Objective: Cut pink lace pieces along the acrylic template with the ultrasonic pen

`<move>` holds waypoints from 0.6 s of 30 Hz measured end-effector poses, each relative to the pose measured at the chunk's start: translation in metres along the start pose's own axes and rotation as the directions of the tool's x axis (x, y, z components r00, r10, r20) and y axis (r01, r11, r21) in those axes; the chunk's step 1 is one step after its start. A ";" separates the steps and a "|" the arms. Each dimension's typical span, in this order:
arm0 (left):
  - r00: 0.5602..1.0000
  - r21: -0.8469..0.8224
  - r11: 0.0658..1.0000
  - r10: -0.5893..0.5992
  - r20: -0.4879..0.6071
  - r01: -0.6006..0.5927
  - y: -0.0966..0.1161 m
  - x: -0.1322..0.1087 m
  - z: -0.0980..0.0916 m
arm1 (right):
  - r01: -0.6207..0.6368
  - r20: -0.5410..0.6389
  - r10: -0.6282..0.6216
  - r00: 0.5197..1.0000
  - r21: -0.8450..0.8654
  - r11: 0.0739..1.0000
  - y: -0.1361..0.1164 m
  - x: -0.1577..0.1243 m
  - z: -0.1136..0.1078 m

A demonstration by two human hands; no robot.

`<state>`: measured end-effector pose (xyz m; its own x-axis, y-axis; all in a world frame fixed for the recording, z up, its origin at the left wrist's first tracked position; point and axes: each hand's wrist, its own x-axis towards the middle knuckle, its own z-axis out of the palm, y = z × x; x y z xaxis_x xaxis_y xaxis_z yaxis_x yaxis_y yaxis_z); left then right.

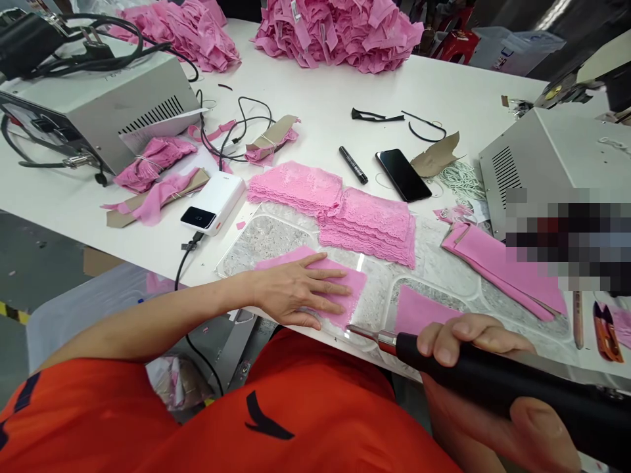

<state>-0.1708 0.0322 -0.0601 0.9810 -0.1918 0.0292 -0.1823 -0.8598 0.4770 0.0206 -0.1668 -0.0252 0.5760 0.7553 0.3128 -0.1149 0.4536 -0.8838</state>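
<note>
My left hand lies flat with its fingers spread on a pink fabric piece near the table's front edge. In my right hand is a thick black-handled tool with a slim metal tip. Its tip touches or sits just above the lower right corner of that fabric; I cannot tell which. Another pink fabric piece lies just beyond the handle, partly hidden by my right hand. Two neighbouring stacks of pink lace pieces, a left stack and a right stack, sit behind my left hand.
A clear patterned mat covers the work area. A white power bank with cables, a phone and a marker lie around. Grey metal boxes flank the table. Folded pink fabric and orange snips are at right.
</note>
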 end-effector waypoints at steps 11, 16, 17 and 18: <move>0.996 -0.043 0.998 0.030 -0.079 -0.034 0.000 0.000 0.000 | 0.021 0.031 -0.019 0.999 -0.055 0.998 0.000 -0.002 0.001; 0.998 -0.037 0.999 -0.013 -0.054 0.012 0.002 -0.001 -0.013 | 0.038 -0.002 -0.039 0.999 -0.066 0.997 0.000 0.003 0.000; 0.998 -0.027 0.999 -0.023 -0.066 0.021 0.001 -0.004 -0.017 | 0.047 -0.016 -0.048 0.999 -0.068 0.997 0.001 0.005 0.000; 0.996 -0.015 0.999 -0.032 -0.081 0.031 -0.001 -0.008 -0.021 | 0.059 -0.031 -0.062 0.998 -0.070 0.996 0.002 0.007 0.001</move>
<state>-0.1770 0.0440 -0.0424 0.9885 -0.1247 0.0851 -0.1505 -0.8579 0.4912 0.0236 -0.1603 -0.0245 0.6064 0.7111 0.3558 -0.0234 0.4633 -0.8859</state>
